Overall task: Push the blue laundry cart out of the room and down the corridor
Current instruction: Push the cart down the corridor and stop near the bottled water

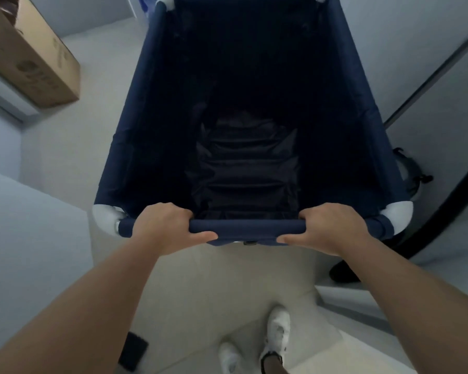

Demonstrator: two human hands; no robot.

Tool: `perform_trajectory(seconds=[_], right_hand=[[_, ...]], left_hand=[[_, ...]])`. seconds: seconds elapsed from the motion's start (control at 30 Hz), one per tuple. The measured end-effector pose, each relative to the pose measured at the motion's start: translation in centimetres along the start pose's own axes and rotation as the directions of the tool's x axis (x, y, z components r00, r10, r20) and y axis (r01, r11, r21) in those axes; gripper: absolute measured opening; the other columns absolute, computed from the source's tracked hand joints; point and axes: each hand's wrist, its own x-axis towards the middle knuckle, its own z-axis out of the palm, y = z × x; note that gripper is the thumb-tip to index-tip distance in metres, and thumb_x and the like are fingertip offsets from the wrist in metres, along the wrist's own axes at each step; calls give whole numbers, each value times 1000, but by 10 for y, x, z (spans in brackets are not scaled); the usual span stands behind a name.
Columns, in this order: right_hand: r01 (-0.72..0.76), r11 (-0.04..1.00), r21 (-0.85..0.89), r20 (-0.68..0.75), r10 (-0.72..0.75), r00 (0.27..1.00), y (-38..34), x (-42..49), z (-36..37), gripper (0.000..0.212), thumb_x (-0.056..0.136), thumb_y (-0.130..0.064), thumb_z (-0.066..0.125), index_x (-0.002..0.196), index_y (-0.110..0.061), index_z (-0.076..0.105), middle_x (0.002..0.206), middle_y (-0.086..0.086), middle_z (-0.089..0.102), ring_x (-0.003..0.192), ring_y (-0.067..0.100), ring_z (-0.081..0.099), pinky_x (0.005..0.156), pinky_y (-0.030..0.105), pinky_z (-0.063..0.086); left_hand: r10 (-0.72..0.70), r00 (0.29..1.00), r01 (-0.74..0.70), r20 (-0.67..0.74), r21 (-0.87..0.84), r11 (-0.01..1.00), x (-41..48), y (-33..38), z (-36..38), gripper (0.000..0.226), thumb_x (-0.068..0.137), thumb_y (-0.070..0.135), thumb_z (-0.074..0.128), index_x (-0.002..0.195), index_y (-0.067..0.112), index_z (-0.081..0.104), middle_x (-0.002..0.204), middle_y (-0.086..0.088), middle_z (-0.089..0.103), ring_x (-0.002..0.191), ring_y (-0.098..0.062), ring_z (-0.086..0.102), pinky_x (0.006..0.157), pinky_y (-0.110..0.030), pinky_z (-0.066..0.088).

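Cart [152,125] fills the middle of the view, a deep blue fabric bin that looks empty, its dark lining wrinkled at the bottom. It stands on the pale floor [227,279] right in front of the person. The left hand [164,225] and the right hand [333,228] both wrap the near bar [246,226], fingers curled over the top and thumbs pressed along the near side, so the grip is closed and firm.

The passage looks narrow, and this is the main risk. A cardboard box [38,58] stands near the cart's left side, and a light wall [405,49] with a dark frame [449,201] runs close on the right. A dark bag [411,171] lies on the floor just beside the right rear corner. I think a wheel could catch on this bag, or the white corner cap [399,211] could scrape the frame, if the push goes a little to the right. Uneven force from the two hands would turn the cart into the box. The wheels are hidden, so I cannot tell how they point. The white shoes [277,330] are close behind the cart, so a sudden stop could bring the bar against the body.
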Motion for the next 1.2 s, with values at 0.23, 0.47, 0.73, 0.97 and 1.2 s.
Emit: perform_trajectory(seconds=[0.23, 0.47, 0.73, 0.97, 1.2], right_hand=[[-21, 999, 29, 44, 20, 999, 14, 62, -30, 79, 52, -104, 23, 68, -33, 53, 66, -11, 60, 63, 9, 57, 56, 33, 48], [-61, 996, 60, 79, 56, 995, 33, 129, -51, 78, 51, -105, 24, 69, -34, 51, 68, -10, 61, 63, 11, 59, 57, 34, 52], [-104, 992, 77, 82, 98, 992, 53, 195, -74, 81, 47, -108, 25, 68, -34, 51, 69, -11, 61, 63, 11, 58, 52, 31, 46], [-136, 987, 83, 80, 129, 988, 75, 259, -105, 78, 49, -106, 26, 68, -34, 50, 70, -12, 60, 65, 10, 57, 53, 32, 44], [-179, 980, 90, 74, 173, 982, 101, 334, -142, 85, 51, -106, 24, 81, -36, 60, 73, -13, 62, 70, 9, 60, 65, 34, 55]], left_hand=[[22, 1000, -22, -2, 47, 999, 73, -22, -17, 76, 64, 99, 24, 68, 32, 60, 52, 11, 53, 49, -4, 48, 47, -28, 31], [39, 999, -39, 10, 57, 998, 147, -43, -35, 78, 63, 99, 21, 71, 34, 62, 54, 11, 55, 50, -5, 51, 46, -27, 32], [81, 997, -80, -5, 81, 993, 226, -64, -51, 77, 63, 99, 20, 69, 34, 60, 51, 12, 53, 48, -3, 47, 44, -26, 28], [113, 994, -112, 0, 94, 989, 308, -83, -65, 81, 62, 101, 17, 69, 33, 61, 54, 11, 54, 51, -7, 51, 48, -30, 38], [163, 987, -162, -10, 65, 985, 408, -102, -87, 82, 62, 101, 18, 72, 32, 63, 57, 10, 55, 55, -10, 54, 52, -32, 42]])
